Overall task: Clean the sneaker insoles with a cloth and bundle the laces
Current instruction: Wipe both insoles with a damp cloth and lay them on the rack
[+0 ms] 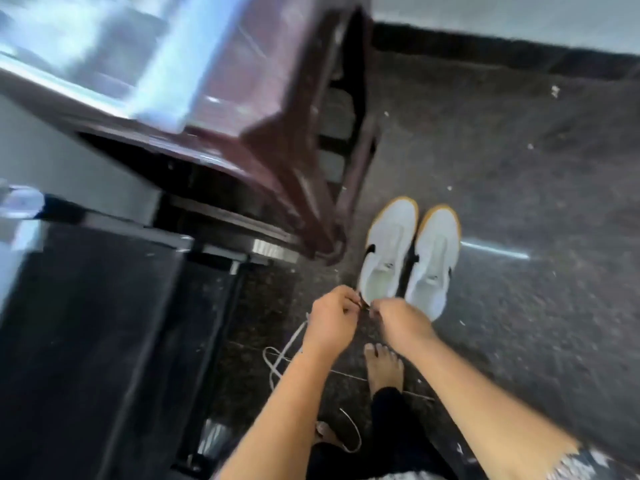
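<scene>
With the left hand [332, 315] and right hand [398, 318] both pinching one lace [287, 344] just before the two sneakers [408, 258] on the floor [519, 168], the trailing slack risked snagging the bare foot [382, 367] and tangling.

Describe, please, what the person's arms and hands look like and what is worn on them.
Both forearms are bare down to the left hand and right hand. No gloves, rings or watch show. A patterned black-and-white sleeve edge sits at the right upper arm. The image is blurred.
</scene>
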Motion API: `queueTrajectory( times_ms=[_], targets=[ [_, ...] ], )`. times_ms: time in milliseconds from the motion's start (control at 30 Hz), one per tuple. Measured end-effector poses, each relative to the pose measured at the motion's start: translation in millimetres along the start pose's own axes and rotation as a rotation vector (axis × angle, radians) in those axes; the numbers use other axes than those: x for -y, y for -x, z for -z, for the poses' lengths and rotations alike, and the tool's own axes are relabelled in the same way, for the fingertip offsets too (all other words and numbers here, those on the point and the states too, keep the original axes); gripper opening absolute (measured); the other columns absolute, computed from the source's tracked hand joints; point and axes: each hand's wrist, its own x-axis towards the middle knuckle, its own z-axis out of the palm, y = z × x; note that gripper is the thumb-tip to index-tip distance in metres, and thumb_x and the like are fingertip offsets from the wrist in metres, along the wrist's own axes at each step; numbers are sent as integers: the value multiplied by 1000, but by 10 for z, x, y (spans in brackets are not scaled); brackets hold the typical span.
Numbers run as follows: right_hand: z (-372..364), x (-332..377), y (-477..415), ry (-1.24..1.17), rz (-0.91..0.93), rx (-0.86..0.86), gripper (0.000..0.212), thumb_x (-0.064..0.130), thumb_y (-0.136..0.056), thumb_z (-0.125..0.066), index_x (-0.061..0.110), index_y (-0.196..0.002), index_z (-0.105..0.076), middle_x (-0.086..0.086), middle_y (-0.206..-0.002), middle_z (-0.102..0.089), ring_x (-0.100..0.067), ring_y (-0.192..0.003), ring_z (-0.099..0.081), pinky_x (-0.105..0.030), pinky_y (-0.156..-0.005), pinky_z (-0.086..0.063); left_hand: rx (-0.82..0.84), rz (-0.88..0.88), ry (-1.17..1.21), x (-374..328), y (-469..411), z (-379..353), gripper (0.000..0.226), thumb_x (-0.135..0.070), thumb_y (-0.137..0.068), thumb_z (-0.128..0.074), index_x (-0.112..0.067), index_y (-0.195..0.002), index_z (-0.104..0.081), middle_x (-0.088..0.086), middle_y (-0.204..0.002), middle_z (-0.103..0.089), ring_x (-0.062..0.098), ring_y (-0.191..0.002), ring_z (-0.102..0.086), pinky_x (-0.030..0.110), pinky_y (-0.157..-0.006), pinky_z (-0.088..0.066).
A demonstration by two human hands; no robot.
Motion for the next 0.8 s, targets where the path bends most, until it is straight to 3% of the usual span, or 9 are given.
queueTrajectory(
  times_ms=[100,200,300,400,467,533,633,733,800],
  targets=[
    [-13,657,341,-18,155,-60,14,19,-87,-49,25,-94,-59,0,-92,-62,-27,-92,-64,-34,-68,-47,-195,50,286,-116,481,580,21,-6,-88,-54,-24,-91,-64,-11,-76,-64,7,-70,-59,20,-64,-45],
    [21,1412,724,-167,346,-129,20,26,-87,-47,30,-102,-59,4,-96,-68,-21,-89,-65,-35,-69,-51,-419,45,536,-178,1028,1239,24,-9,-88,-56,-31,-91,-64,-6,-80,-68,12,-74,-64,28,-69,-53],
    [153,2213,1148,-290,519,-187,23,19,-87,-51,27,-105,-62,6,-99,-67,-14,-89,-63,-33,-75,-52,-656,-7,825,-138,1656,1901,23,-3,-90,-55,-22,-101,-62,5,-86,-69,20,-80,-66,36,-74,-54],
    [259,2889,1550,-371,720,-258,16,15,-88,-58,25,-99,-66,9,-97,-67,-4,-88,-61,-20,-80,-48,-793,-43,1033,5,2250,2401,14,-1,-92,-53,-11,-101,-58,10,-78,-66,18,-68,-63,30,-65,-53],
    [265,3260,1769,-403,814,-258,12,16,-88,-61,26,-94,-66,11,-92,-67,-1,-83,-61,-15,-77,-48,-810,-75,1097,152,2630,2613,8,-1,-92,-53,-9,-93,-56,-1,-65,-62,10,-57,-57,23,-55,-49],
    [249,3539,1958,-395,887,-246,13,16,-88,-61,28,-92,-65,12,-88,-66,-2,-79,-61,-12,-72,-46,-891,-67,1094,321,2910,2726,11,0,-91,-53,-10,-88,-56,-5,-64,-60,8,-57,-56,21,-54,-48],
    [47,3889,2140,-305,917,-161,13,19,-90,-60,31,-94,-62,12,-87,-65,-1,-78,-59,-10,-68,-43,-1138,83,1074,763,3211,2790,17,1,-89,-57,-16,-87,-59,0,-78,-62,12,-73,-58,27,-68,-49],
    [-295,4121,2234,-157,866,-6,16,20,-90,-59,30,-101,-60,9,-90,-62,-5,-80,-58,-22,-77,-49,-1342,277,1108,1220,3471,2824,18,-2,-90,-57,-19,-90,-59,2,-90,-63,15,-86,-58,35,-83,-46],
    [-528,4252,2277,-60,842,39,20,20,-90,-59,25,-109,-60,8,-93,-60,-8,-80,-57,-27,-81,-49,-1386,360,1119,1469,3629,2824,19,-6,-90,-57,-24,-92,-59,1,-98,-64,16,-92,-59,33,-85,-47]
  ],
)
